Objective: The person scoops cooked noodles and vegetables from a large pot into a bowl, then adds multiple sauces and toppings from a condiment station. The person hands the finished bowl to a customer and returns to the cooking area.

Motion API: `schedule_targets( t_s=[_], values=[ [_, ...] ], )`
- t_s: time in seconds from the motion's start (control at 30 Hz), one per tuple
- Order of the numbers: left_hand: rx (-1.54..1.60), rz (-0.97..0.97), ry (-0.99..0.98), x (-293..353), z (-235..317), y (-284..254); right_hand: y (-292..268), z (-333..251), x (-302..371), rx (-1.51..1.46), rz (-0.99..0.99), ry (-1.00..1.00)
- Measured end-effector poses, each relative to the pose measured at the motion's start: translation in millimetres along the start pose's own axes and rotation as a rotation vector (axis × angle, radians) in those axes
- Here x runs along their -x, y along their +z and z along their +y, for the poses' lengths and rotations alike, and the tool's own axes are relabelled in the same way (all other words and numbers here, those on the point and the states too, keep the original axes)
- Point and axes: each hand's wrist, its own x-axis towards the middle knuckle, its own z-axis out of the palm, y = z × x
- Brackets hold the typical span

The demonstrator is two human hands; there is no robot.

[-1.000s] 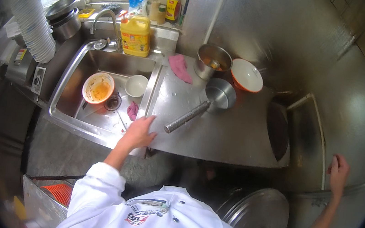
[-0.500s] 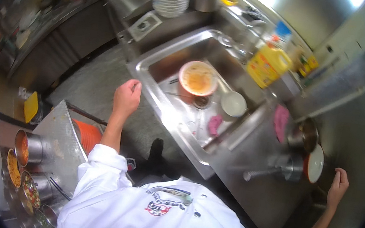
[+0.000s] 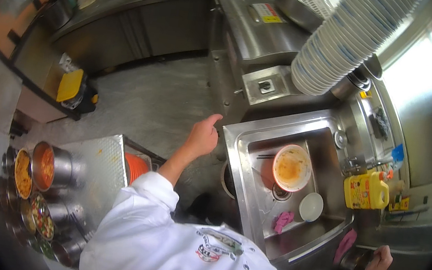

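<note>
The left hand (image 3: 205, 136) is near the centre of the frame, over the grey floor (image 3: 164, 92) and just left of the sink (image 3: 236, 143) in the view; it holds nothing, its index finger stretched out and the others loosely curled. The right hand (image 3: 380, 261) is at the lower right, by a steel pot (image 3: 353, 262); I cannot tell whether it touches the pot or grips anything.

The sink lies right of centre. In it, an orange-and-white bowl (image 3: 292, 168) with yellowish liquid stands near a smaller white bowl (image 3: 311, 207), and a crumpled pink cloth (image 3: 283, 221) lies below them in the frame. A yellow jug (image 3: 367, 190) stands beyond the basin at the right. A tall stack of bowls (image 3: 342, 42) leans across the upper right. Metal containers (image 3: 43, 167) of food crowd the lower left.
</note>
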Motion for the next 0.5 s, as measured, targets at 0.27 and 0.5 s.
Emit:
schedule_targets(
  t_s=[0.27, 0.5],
  values=[
    [-0.236, -0.326, -0.146, -53, -18, -69, 99, -80, -53, -0.405, 0.090, -0.028],
    [-0.211, -0.575, -0.113, -165, -87, -92, 144, -317, -161, -1.176, -0.040, -0.949]
  ],
)
